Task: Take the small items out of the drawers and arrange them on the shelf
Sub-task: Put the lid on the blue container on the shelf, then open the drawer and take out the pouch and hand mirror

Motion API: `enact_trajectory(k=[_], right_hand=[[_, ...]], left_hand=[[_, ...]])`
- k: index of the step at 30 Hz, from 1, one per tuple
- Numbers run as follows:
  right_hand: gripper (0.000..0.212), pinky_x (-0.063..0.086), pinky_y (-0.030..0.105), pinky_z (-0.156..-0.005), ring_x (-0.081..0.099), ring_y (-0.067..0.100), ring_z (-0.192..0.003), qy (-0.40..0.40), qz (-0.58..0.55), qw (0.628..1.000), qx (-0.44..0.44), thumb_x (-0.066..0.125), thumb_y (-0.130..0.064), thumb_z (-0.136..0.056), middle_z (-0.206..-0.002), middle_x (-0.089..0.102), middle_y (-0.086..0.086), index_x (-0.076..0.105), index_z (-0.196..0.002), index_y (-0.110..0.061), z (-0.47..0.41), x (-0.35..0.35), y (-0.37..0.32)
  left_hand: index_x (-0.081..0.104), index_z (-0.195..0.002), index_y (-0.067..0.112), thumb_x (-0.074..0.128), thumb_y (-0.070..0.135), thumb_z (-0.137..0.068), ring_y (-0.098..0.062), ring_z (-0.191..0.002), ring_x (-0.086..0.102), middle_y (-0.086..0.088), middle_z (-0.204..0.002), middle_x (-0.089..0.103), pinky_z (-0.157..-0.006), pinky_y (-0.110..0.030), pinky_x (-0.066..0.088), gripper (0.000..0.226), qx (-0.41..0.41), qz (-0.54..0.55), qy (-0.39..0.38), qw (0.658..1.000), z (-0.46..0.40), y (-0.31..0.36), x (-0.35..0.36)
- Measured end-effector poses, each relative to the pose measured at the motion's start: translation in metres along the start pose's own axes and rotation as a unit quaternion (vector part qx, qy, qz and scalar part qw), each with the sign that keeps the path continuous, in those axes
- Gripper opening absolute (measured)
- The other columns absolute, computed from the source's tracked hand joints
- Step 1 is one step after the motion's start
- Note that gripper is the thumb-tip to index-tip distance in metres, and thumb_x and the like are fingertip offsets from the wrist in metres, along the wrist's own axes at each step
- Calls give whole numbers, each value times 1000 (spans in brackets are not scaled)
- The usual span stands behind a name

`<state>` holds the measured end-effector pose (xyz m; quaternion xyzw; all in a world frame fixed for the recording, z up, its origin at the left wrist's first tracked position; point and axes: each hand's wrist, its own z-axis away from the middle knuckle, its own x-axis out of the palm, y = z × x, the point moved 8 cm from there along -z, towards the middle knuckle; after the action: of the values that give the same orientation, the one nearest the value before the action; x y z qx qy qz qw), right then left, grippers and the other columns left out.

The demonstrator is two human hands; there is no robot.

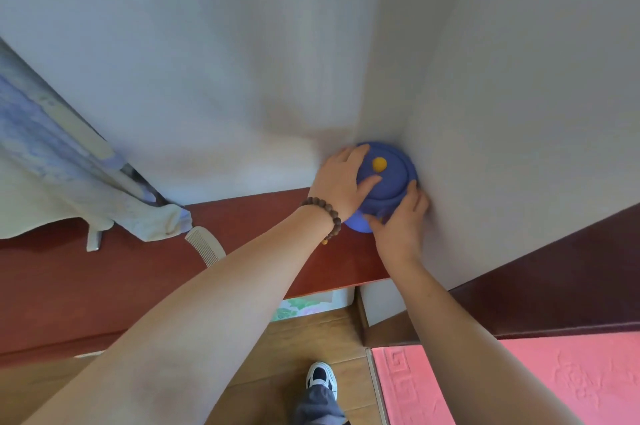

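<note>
A pale cloth (pixel 52 182) and white comb (pixel 206 245) are seen on the red-brown shelf (pixel 104 272); the blue round toy (pixel 388 182), wedged into the wall corner, is gripped by the left hand (pixel 341 182) and right hand (pixel 400 220).

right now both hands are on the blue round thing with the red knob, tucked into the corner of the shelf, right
Not quite: the knob is yellow, not red. The head view shows both the left hand and the right hand on the blue round thing, tucked into the corner of the shelf.
</note>
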<state>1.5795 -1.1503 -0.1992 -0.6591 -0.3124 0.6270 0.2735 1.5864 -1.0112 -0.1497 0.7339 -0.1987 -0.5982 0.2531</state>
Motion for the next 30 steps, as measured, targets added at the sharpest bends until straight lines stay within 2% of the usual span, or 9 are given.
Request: enact_trajectory(k=[3,6,9,12,14,17,22,26,30], right_hand=[[101,38,31,-102,35,30,-135,-8,20,1000,8,79,-17,-74,-152,18,16,14,-150,-4,3,-1,-3],[100,30,29,-109,27,29,-140,-30,39,999,21,75,-18,-80,-156,8,17,5,-151,-5,12,-1,-6],[99,30,36,-111,24,32,-142,-21,55,998,18,71,-20,-82,-157,7,20,2,-151,-5,30,-5,-16],[98,31,37,-110,22,31,-143,-20,67,997,9,71,-21,-83,-158,7,16,1,-152,-10,59,-2,-33],[96,30,39,-110,20,31,-144,-30,81,996,-5,70,-23,-84,-158,8,15,3,-152,-11,87,9,-51],[90,26,43,-115,14,32,-145,-61,105,992,-39,69,-25,-85,-157,10,18,11,-151,-7,138,40,-83],[80,30,46,-114,12,27,-146,-134,105,982,-87,64,-29,-88,-158,9,11,16,-150,-12,244,111,-142],[71,35,49,-111,19,30,-144,-201,96,966,-133,60,-31,-89,-157,12,9,22,-148,-16,320,170,-184],[66,27,44,-115,11,27,-147,-261,98,943,-180,57,-30,-92,-158,11,10,25,-148,-15,382,216,-212]], left_hand=[[36,-144,12,52,40,-93,-29,-134,37,-10,-145,43,-112,-41,29,60,-16,-33,26,999,22,-15,-20],[30,-147,17,46,42,-96,-28,-143,23,-9,-153,33,-117,-43,20,60,-59,-61,41,996,52,-42,-42],[31,-147,17,45,41,-96,-29,-144,23,-11,-153,33,-117,-46,20,58,-82,-83,68,991,90,-68,-68],[33,-146,16,45,41,-96,-29,-143,24,-12,-151,35,-116,-45,20,57,-116,-110,79,984,136,-97,-93],[38,-143,14,47,40,-95,-32,-140,31,-15,-147,41,-114,-47,26,56,-130,-124,92,979,177,-118,-114],[46,-136,12,49,39,-91,-35,-131,42,-14,-135,53,-106,-51,36,52,-151,-144,116,971,247,-152,-150],[43,-139,14,49,38,-93,-31,-139,33,-12,-143,47,-114,-52,25,53,-253,-167,138,943,386,-215,-211],[39,-142,15,46,40,-94,-28,-142,28,-11,-148,41,-117,-49,21,54,-314,-175,144,922,475,-255,-249],[35,-144,15,42,42,-95,-26,-143,24,-9,-151,37,-117,-45,17,56,-362,-177,150,903,537,-283,-270]])
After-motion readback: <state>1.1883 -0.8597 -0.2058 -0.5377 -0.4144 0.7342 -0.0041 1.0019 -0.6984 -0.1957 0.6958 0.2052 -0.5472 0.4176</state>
